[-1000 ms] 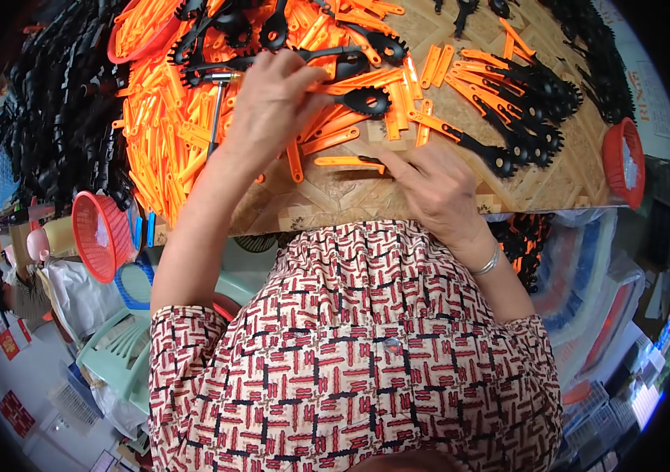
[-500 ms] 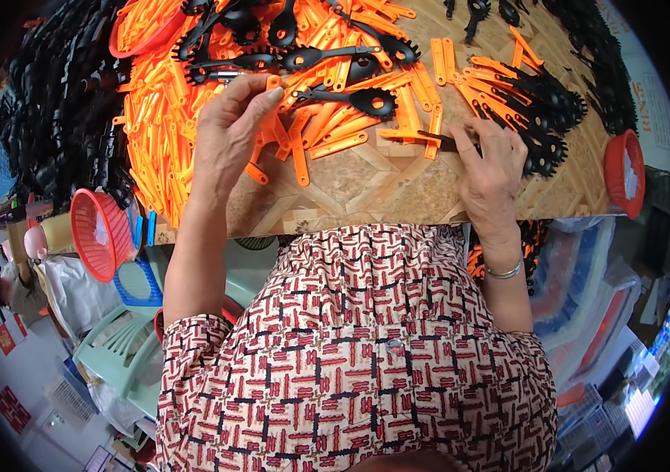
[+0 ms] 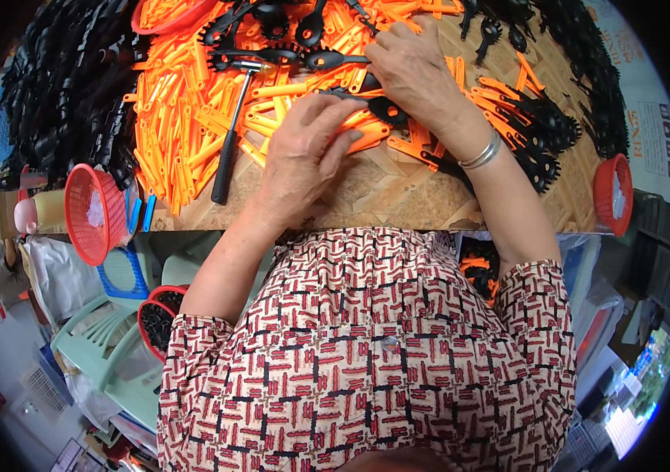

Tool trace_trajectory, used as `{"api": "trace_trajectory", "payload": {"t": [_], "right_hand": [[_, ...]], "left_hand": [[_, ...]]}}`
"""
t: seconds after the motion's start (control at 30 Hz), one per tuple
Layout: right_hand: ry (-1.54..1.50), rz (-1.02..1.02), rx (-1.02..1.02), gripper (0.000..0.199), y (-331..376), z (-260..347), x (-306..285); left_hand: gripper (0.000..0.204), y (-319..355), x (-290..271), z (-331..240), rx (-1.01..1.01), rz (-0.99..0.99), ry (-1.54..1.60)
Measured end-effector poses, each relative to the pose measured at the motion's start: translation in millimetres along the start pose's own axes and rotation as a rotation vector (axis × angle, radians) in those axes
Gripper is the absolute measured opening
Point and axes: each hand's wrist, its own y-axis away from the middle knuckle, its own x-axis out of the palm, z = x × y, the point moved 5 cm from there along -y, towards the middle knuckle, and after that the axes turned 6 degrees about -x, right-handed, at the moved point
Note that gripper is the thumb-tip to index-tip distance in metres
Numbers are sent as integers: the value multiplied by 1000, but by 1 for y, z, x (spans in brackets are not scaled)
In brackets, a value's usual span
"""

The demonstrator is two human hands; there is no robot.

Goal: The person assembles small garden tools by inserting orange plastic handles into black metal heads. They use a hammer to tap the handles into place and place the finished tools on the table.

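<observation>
My left hand (image 3: 303,161) is over the near edge of the orange handle pile (image 3: 177,134), its fingers curved and the thumb apart from the index finger. Beside those fingers lies a black spoon (image 3: 392,111) with a hole in its bowl. My right hand (image 3: 413,67) reaches to the far part of the pile, fingers bent downward by the stem of another black holed spoon (image 3: 323,59); what they grip is hidden. A hammer (image 3: 228,149) with a black grip rests on the handles left of my left hand.
Black utensils heap at the far left (image 3: 75,102) and right edge (image 3: 594,79). Orange-handled black utensils (image 3: 539,130) lie right of my right forearm. Red baskets hang at the table's left (image 3: 91,216) and right (image 3: 612,197) edges. A green chair (image 3: 107,338) stands at lower left.
My right hand has moved from the near right up and left to the far pile. My left hand has come right and down, its pinch loosened, and the hammer is uncovered.
</observation>
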Motion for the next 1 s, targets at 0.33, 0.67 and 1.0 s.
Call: {"api": "trace_trajectory", "payload": {"t": [0.33, 0.67, 1.0], "right_hand": [[-1231, -73, 548, 41, 58, 16, -44], [-1695, -488, 725, 17, 102, 25, -23], [-1650, -377, 944, 27, 118, 27, -19]], "left_hand": [[34, -11, -4, 2, 89, -4, -76], [20, -31, 12, -9, -93, 162, 120], [36, -105, 34, 30, -60, 113, -448]]}}
